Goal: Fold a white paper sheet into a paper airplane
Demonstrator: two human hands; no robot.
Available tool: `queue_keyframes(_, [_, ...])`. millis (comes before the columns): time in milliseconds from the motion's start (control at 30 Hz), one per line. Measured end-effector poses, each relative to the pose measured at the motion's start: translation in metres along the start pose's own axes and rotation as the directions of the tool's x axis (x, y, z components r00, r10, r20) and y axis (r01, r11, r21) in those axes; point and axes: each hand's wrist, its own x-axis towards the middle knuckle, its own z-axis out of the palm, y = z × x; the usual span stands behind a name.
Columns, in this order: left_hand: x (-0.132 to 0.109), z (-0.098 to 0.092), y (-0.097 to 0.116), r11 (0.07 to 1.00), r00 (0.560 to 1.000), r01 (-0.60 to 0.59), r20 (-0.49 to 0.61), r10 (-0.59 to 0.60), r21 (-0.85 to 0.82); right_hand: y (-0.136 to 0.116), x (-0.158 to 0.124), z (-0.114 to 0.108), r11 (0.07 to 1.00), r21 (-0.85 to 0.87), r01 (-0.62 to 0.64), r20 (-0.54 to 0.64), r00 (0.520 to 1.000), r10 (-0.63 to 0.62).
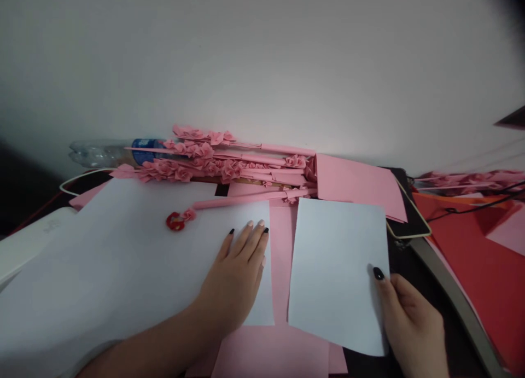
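Note:
My left hand (240, 271) lies flat, fingers stretched out together, on the right end of a large white sheet (123, 257). My right hand (410, 318) pinches the right edge of a smaller white sheet (336, 268), thumb on top with a dark nail. Both sheets rest on pink paper (283, 246), which shows in the gap between them and below them.
Pink paper flower stems (221, 162) lie along the wall, over a plastic bottle (106, 152). A pink sheet (356, 184) sits behind the small white one. A small red and pink paper flower (177, 220) lies on the large sheet. Red paper (484, 257) is at right, a phone (410, 214) beside it.

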Motion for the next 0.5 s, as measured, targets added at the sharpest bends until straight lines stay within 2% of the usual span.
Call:
queue_keyframes(67, [0.000, 0.001, -0.002, 0.997, 1.000, 0.026, -0.006, -0.027, -0.076, -0.001, 0.002, -0.002, 0.990, 0.114, -0.085, 0.049, 0.996, 0.080])
queue_keyframes(200, [0.002, -0.008, -0.011, 0.935, 0.990, 0.138, 0.044, -0.130, -0.326, -0.006, 0.005, -0.007, 0.932, 0.271, -0.241, 0.274, 0.947, 0.165])
queue_keyframes(367, [-0.002, -0.033, -0.029, 0.792, 0.944, 0.323, 0.122, -0.305, -0.518, -0.034, -0.001, 0.005, 0.888, 0.350, -0.298, 0.490, 0.866, 0.098])
queue_keyframes(500, [-0.014, -0.038, -0.049, 0.637, 0.880, 0.425, 0.129, -0.457, -0.643, -0.062, -0.006, 0.028, 0.901, 0.357, -0.246, 0.615, 0.788, -0.029])
